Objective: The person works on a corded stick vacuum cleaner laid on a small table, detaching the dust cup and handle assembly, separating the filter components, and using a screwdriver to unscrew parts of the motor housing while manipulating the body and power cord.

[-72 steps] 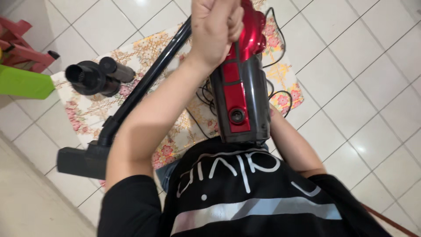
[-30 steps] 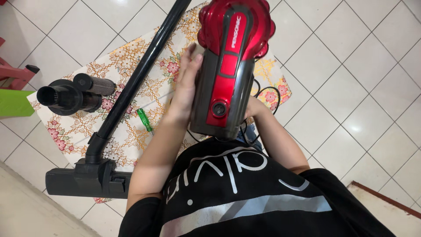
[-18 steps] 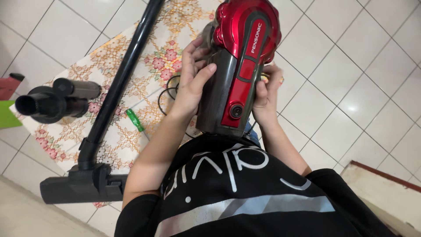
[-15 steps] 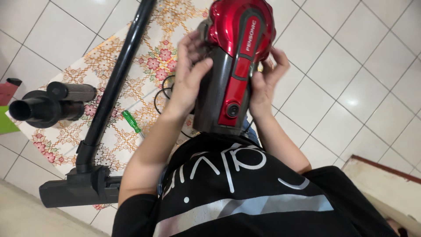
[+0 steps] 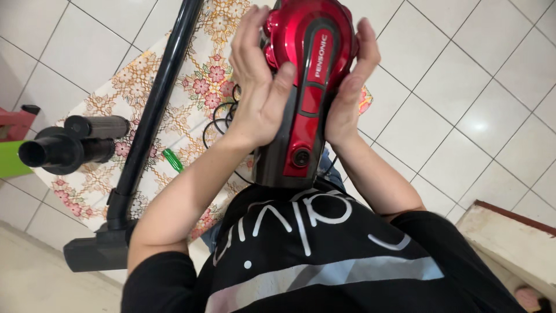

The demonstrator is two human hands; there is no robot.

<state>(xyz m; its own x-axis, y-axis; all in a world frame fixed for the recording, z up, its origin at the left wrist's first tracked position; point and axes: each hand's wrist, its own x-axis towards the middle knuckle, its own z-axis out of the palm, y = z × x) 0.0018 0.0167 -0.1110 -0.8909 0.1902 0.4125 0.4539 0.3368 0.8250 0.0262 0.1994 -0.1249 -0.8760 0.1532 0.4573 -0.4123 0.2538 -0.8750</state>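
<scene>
Fingers around red vacuum, cord seemingly behind.

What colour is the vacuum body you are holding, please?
Glossy red vacuum body with dark grey trim, head view.

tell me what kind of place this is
Probably a room in a home: a white tiled floor, a floral cloth spread on it, and a red vacuum cleaner held in both hands.

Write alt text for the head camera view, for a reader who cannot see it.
Both hands, left hand and right hand, clasp a red vacuum body held upright above a floral cloth on white tiles. Beside it lie a black wand with floor nozzle and a black tube piece.
</scene>
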